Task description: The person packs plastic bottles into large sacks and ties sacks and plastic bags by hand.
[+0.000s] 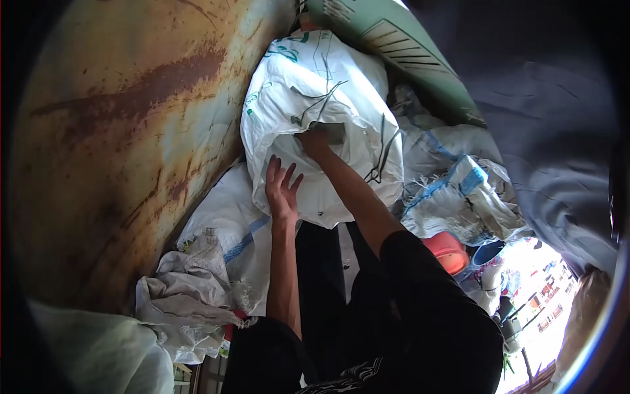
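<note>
A large white woven sack (367, 92) with green print stands in front of me, its mouth facing me. Dark thin cords (321, 98) hang loose around the opening. My right hand (315, 140) reaches inside the mouth; its fingers are hidden in there, so what they touch does not show. At the lower left of the opening, my left hand (283, 192) is raised with fingers spread, holding nothing, close to the sack's wall. I cannot tell whether it touches the plastic.
A rusty metal panel (131, 131) rises on the left, and a green panel (400, 49) leans at the upper right. Crumpled sacks (190, 282) lie at lower left, with more bundled sacks (459, 203) on the right. Beside those is a red plastic container (446, 253).
</note>
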The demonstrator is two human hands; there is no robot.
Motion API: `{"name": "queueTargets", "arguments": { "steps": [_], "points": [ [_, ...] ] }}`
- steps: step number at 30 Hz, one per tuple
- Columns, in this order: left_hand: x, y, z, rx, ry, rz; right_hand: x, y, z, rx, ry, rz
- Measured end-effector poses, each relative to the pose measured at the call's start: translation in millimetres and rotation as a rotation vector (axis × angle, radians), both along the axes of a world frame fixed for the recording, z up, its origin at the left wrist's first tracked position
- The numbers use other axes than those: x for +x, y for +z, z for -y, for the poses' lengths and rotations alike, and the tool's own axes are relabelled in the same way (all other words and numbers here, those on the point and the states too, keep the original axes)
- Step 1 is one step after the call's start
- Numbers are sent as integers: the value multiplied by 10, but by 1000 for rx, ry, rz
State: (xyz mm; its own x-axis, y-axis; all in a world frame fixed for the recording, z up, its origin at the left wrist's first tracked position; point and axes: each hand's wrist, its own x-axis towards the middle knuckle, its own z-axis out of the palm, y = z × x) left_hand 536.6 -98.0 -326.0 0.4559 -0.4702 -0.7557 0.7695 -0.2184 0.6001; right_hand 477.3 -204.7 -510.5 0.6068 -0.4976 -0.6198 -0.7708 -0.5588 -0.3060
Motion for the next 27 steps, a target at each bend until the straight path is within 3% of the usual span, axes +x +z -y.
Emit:
{"name": "queueTargets", "arguments": {
  "steps": [2, 6, 9, 12, 13, 15, 16, 17, 18, 19, 21, 23, 27],
  "points": [
    [-12, 60, -31, -16, -26, -34, -45, -446, -328, -243, -332, 206],
    [-116, 150, 2, 34, -31, -86, -165, -199, -247, -514, -146, 94],
    [-167, 221, 5, 40, -97, -102, -206, 65, -117, -177, -169, 245],
    [-238, 207, 62, 46, -121, -92, -109, 164, -12, -246, -13, 413],
    [-265, 168, 49, 39, -123, -104, -81, -92, -71, -237, -25, 408],
    [-297, 114, -6, 55, -124, -114, 70, -574, -192, -361, -399, 151],
    [-296, 80, -60, 54, -115, -124, 64, -557, -222, -392, -522, 110],
    [-294, 65, -107, 73, -113, -126, 9, -519, -226, -374, -522, 104],
    [-298, 64, -164, 98, -127, -119, -75, -501, -230, -214, -329, 114],
    [-310, 113, -209, 115, -142, -114, -150, -424, -241, -61, -137, 124],
    [-330, 277, -231, 115, -177, -117, -327, -134, -290, -105, -114, 202],
    [-333, 444, -285, 94, -214, -112, -458, 224, -217, 114, -514, 499],
    [-358, 1023, -324, 69, -377, -65, -753, 1602, 118, -80, -758, 730]
  ]
}}
